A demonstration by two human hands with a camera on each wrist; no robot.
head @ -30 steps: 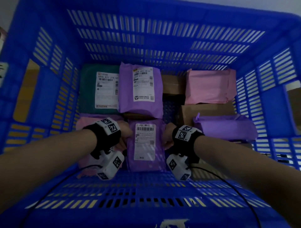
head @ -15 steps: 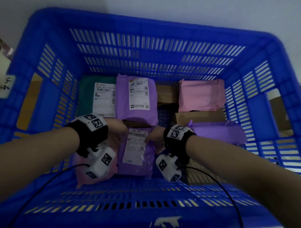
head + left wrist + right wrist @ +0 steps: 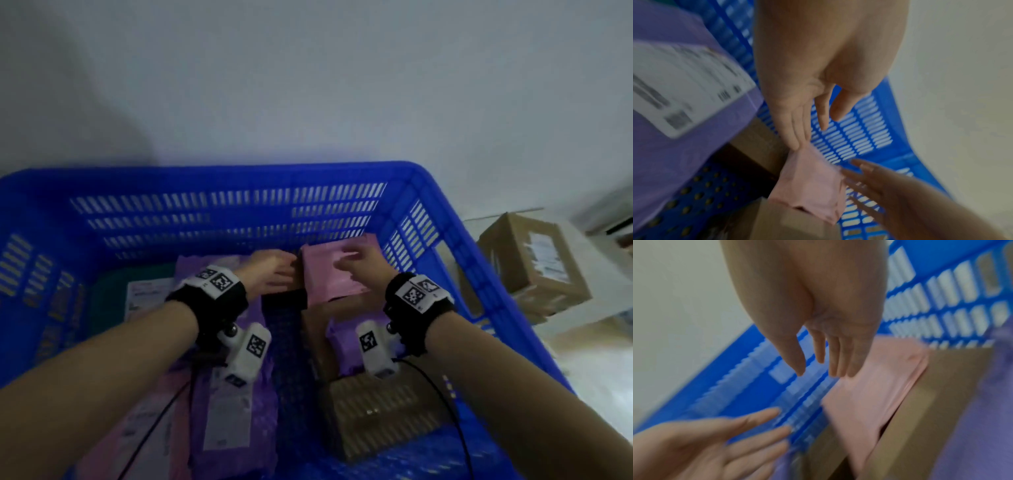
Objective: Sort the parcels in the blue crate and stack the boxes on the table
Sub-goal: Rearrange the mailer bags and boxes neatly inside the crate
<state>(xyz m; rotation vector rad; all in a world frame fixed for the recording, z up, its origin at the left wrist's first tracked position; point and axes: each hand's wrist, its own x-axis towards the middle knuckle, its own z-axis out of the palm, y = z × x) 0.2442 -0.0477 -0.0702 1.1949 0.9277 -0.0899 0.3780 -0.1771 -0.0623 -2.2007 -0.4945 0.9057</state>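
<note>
The blue crate (image 3: pixel 442 219) holds several parcels. A pink parcel (image 3: pixel 325 284) lies at its far right on top of a cardboard box (image 3: pixel 318 315). My left hand (image 3: pixel 281 274) reaches its left edge with straight fingers (image 3: pixel 795 139), whose tips touch the pink parcel's (image 3: pixel 812 183) corner. My right hand (image 3: pixel 349 265) hovers over the parcel's right part, fingers (image 3: pixel 840 360) straight and slightly spread above the pink parcel (image 3: pixel 869 394). Neither hand grips anything. Both wrist views are blurred by motion.
Purple parcels (image 3: pixel 236 411) with white labels lie near and left in the crate, a green parcel (image 3: pixel 109 301) at far left, and a brown box (image 3: pixel 376 411) near right. Outside the crate to the right stand stacked cardboard boxes (image 3: pixel 534 260). A pale wall rises behind.
Both hands left the near purple parcel and moved forward and right to the pink parcel at the far side. The head view tilted up, so the wall shows.
</note>
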